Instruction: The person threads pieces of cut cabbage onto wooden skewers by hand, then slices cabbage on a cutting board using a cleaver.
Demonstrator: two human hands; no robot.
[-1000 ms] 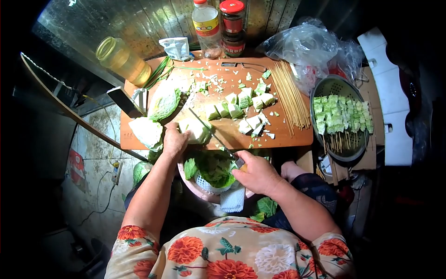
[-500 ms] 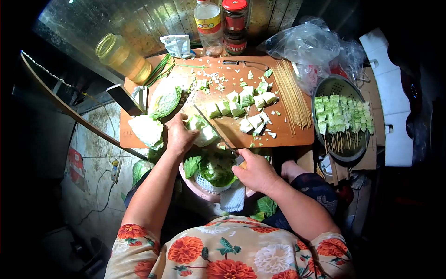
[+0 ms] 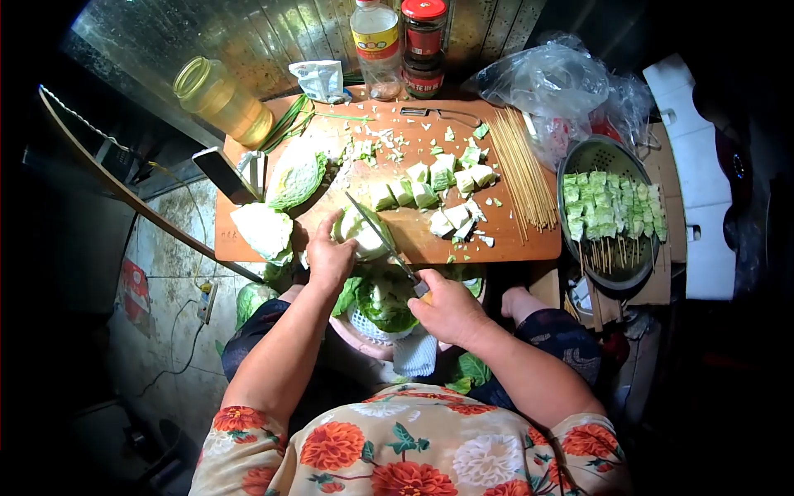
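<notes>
Near the front edge of the wooden cutting board (image 3: 310, 240), my left hand (image 3: 331, 250) has its fingers around the left side of a pale cabbage piece (image 3: 361, 232). My right hand (image 3: 447, 307) grips the handle of a knife (image 3: 382, 240), whose blade slants up and left across the right part of that piece. Cut cabbage chunks (image 3: 423, 192) lie in rows right of the blade. A cabbage half (image 3: 298, 178) and a loose pale leaf piece (image 3: 265, 231) rest to the left of my left hand.
Bamboo skewers (image 3: 524, 174) lie at the board's right. Beyond them a colander (image 3: 622, 279) holds skewered cabbage. A phone (image 3: 223, 175), a jar of yellow liquid (image 3: 223, 103), a bottle (image 3: 377, 50) and stacked red-lidded jars (image 3: 423, 41) stand behind. A basin (image 3: 351, 332) with leaves sits below.
My left hand has shifted right and down from its earlier place on the cabbage. The cabbage piece has turned and moved slightly right. More leaf lies in the basin.
</notes>
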